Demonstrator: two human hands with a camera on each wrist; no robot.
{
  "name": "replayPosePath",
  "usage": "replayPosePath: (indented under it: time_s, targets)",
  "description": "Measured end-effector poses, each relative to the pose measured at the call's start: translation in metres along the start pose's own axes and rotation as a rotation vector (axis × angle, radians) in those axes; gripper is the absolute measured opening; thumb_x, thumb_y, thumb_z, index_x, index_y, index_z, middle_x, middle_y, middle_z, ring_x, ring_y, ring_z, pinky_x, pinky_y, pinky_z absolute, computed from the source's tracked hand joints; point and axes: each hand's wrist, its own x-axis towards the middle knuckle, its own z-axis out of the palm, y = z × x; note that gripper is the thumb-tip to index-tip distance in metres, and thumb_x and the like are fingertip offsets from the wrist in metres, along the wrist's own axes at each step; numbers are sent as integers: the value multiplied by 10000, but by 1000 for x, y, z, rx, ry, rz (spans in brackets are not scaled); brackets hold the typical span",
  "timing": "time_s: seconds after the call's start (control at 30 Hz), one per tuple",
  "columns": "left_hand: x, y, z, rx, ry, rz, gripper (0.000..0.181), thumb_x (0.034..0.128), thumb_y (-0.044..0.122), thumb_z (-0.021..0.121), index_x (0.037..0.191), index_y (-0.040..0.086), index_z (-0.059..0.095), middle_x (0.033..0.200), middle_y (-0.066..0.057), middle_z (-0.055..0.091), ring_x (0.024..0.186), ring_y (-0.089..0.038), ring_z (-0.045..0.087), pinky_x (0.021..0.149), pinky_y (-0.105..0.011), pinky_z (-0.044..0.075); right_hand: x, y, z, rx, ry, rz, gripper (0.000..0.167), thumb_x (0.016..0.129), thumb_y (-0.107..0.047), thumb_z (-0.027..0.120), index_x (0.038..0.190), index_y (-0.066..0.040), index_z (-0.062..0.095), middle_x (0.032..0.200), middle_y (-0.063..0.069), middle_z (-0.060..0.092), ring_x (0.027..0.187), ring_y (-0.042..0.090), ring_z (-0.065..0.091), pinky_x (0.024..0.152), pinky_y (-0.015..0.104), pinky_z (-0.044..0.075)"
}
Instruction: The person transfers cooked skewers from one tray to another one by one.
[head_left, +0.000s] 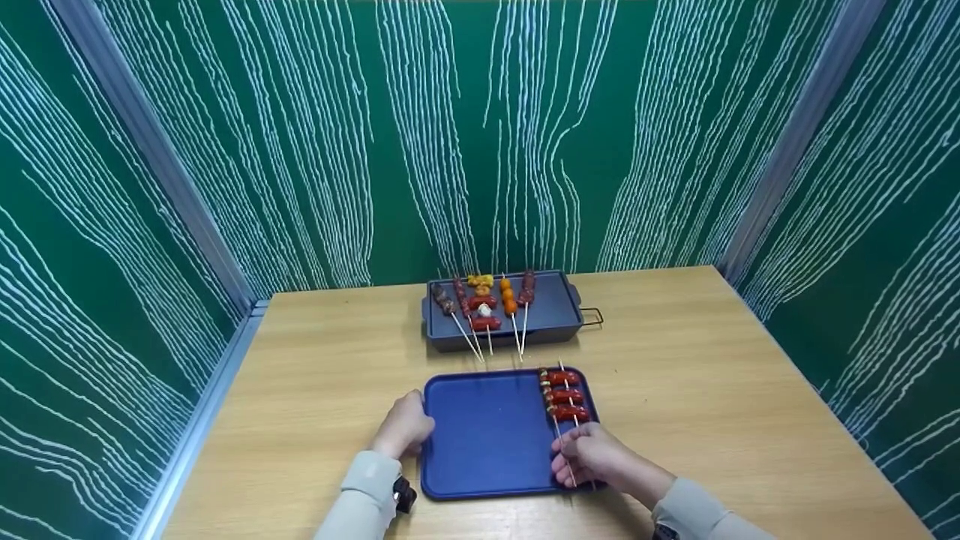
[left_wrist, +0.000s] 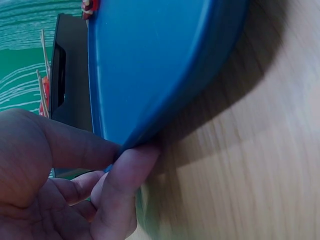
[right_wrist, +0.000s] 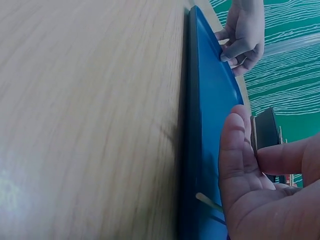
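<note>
A blue tray (head_left: 487,442) lies on the table. My left hand (head_left: 405,426) pinches its left rim between thumb and fingers, seen closely in the left wrist view. On the tray's right side lie a skewer of red sausages (head_left: 568,396) and, just left of it, a thin skewer of small mixed pieces (head_left: 546,391). My right hand (head_left: 589,455) is over the lower sticks, thumb against fingers, pinching the thin skewer's stick. A stick end (right_wrist: 207,201) shows beside the palm in the right wrist view.
Behind the tray stands a dark grill (head_left: 502,341) with a wire handle (head_left: 592,316) on its right. Several skewers lie across its top, including one with orange balls (head_left: 509,297), their sticks overhanging the front. Green walls with white lines (head_left: 517,135) enclose the wooden table (head_left: 690,405).
</note>
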Motion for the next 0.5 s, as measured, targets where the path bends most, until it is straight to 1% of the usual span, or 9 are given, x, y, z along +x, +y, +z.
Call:
replayPosePath:
  time_s: [0.07, 0.13, 0.3, 0.5]
  targets:
    - [0, 0, 0, 5, 0, -1, 331, 904, -43, 513, 1227, -90, 572, 1016, -245, 634, 446, -178, 532, 348, -264, 458, 0, 0, 0, -7, -1, 2, 232, 1011, 15, 473, 1178, 122, 594, 802, 73, 716, 658, 151, 703, 621, 267, 629]
    - [0, 0, 0, 13, 1, -1, 335, 906, -45, 516, 1232, -94, 572, 1014, -244, 637, 445, -175, 532, 352, -266, 470, 0, 0, -1, -19, -1, 5, 227, 1017, 7, 475, 1174, 116, 597, 796, 71, 716, 653, 146, 699, 618, 266, 626]
    - [0, 0, 1, 20, 4, 3, 267, 904, -47, 519, 1164, -70, 577, 952, -210, 622, 451, -179, 536, 359, -272, 477, 0, 1, 0, -49, 10, 7, 209, 1032, 0, 486, 1159, 118, 602, 783, 79, 720, 640, 148, 693, 609, 271, 625]
    - [0, -1, 1, 13, 9, 10, 266, 903, -42, 516, 1160, -68, 581, 967, -216, 624, 444, -180, 532, 348, -271, 468, 2, 0, 2, -95, 54, 28, 190, 1035, 1, 501, 1133, 118, 614, 771, 93, 719, 612, 151, 685, 579, 263, 615]
